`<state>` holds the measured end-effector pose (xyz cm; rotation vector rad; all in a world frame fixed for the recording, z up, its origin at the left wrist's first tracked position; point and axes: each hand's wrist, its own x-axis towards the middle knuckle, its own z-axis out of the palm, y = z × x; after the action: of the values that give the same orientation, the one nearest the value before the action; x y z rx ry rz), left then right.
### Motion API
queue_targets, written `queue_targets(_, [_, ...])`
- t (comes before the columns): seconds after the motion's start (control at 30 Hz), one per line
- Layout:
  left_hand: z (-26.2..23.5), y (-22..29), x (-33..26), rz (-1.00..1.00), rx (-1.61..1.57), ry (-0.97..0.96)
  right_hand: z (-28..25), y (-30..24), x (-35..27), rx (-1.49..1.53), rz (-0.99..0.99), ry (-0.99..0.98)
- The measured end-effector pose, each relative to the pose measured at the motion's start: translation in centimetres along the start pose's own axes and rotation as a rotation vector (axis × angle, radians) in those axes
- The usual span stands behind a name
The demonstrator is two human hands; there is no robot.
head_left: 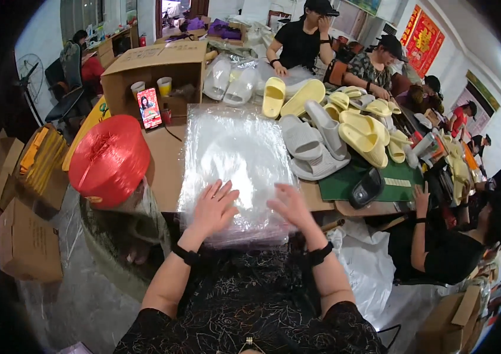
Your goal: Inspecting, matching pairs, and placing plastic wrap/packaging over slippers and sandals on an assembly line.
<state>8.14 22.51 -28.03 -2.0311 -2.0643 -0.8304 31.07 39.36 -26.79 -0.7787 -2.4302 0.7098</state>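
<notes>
A thick stack of clear plastic bags (235,159) lies flat on the brown table in front of me. My left hand (214,206) rests palm down on its near edge, fingers spread. My right hand (291,206) lies flat on the stack too, at the near right corner, fingers apart. Neither hand holds anything. Both wrists wear black bands. Just right of the stack lie grey slide sandals (312,147), with yellow slide sandals (359,133) beyond them.
A large red spool of twine (109,159) stands at my left. Behind it are an open cardboard box (156,74), a lit phone (149,108) and paper cups. Several people sit along the right side. Cardboard boxes (26,242) lie on the floor at left.
</notes>
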Motion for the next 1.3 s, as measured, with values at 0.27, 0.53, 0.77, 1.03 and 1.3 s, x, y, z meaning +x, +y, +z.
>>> queue_targets(0.27, [0.1, -0.4, -0.1, -0.03, -0.032, -0.062, -4.4, 7.3, 11.1, 1.117, 0.86, 0.246])
queue_targets(0.53, [-0.1, -0.4, -0.6, -0.044, -0.012, -0.069, -9.2, 2.7, 15.7, 0.722, 0.367, 0.694])
queue_targets(0.77, [-0.3, -0.2, -0.4, -0.04, -0.06, -0.019, -19.3, -6.8, 15.1, 0.718, 0.139, 0.607])
queue_targets(1.03, [-0.1, -0.4, -1.0, -0.053, -0.049, 0.02, -18.7, -9.6, 12.4, 1.02, 0.086, 0.212])
queue_targets(1.3, [-0.3, 0.5, -0.6, -0.262, -0.134, -0.173, -8.4, -2.6, 11.0, 0.117, 0.554, -0.216])
